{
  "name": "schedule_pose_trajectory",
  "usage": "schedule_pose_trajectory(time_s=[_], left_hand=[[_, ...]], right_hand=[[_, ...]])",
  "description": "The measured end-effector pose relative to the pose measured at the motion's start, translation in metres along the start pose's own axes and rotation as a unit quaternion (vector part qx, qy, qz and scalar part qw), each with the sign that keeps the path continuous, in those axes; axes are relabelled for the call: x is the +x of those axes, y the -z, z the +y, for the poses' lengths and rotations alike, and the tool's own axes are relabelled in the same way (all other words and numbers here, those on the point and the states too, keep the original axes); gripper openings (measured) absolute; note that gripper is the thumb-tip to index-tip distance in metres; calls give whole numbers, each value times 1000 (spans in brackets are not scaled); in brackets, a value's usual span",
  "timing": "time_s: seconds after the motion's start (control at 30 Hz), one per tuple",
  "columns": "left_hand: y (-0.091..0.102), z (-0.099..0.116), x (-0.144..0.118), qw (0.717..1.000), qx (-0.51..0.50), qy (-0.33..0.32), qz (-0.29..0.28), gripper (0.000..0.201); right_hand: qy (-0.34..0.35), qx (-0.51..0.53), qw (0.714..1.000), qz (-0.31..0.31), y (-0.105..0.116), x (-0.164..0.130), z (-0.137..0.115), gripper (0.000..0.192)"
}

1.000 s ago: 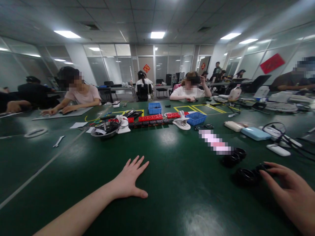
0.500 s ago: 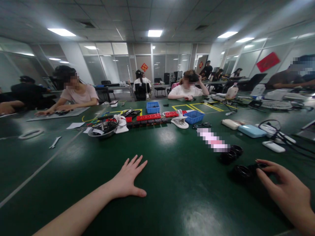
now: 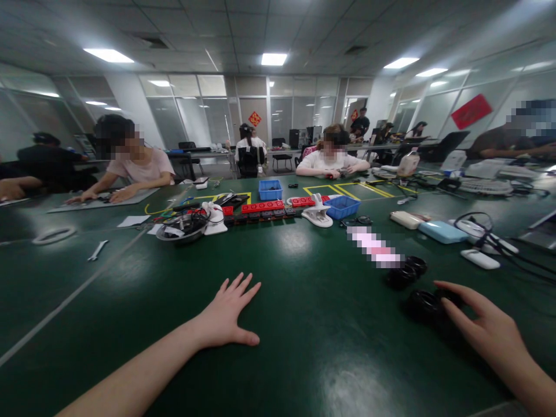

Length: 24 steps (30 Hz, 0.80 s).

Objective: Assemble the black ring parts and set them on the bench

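Observation:
My left hand lies flat on the green tabletop, fingers spread, with nothing in it. At the right, my right hand has its thumb and fingers closed around a black round wheel-like piece, partly hidden by the fingers. A similar black ring-shaped piece sits directly left of it; whether the two touch, I cannot tell. Just behind these are two more black round pieces, close together. Farther back lies a blurred pink and white item.
Across the table's middle stand a metal bowl of cables, a red strip of blocks, a white clamp stand and blue bins. A wrench lies left; a light-blue case and cables lie right. Co-workers sit opposite.
My right hand has moved left with the black wheel-like piece, closer to the neighbouring ring. My left hand stays put. A co-worker opposite has lowered a hand from the head to the table.

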State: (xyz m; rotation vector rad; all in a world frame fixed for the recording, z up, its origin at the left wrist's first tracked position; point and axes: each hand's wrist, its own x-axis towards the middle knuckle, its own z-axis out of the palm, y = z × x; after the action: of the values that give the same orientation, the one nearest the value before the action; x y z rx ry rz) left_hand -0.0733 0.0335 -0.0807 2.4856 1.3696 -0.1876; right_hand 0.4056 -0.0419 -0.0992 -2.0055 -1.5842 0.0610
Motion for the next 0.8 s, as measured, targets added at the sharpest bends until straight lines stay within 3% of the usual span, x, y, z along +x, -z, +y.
schedule_pose_trajectory(time_s=[0.23,0.4,0.57,0.8], left_hand=[[-2,-1,0,1000,4,-7,6,104],[-2,-2,1,1000,8,-5,7,104],[-1,0,0,1000,5,-3,5,103],[0,1,-1,1000,-2,-4,2,103]], right_hand=[[-8,-17,1000,-7,2,7,-5,42],[-18,-9,998,65,-8,14,10,49],[-37,-13,995,87,-13,15,22,59],[10,-10,989,150,-7,9,17,60]])
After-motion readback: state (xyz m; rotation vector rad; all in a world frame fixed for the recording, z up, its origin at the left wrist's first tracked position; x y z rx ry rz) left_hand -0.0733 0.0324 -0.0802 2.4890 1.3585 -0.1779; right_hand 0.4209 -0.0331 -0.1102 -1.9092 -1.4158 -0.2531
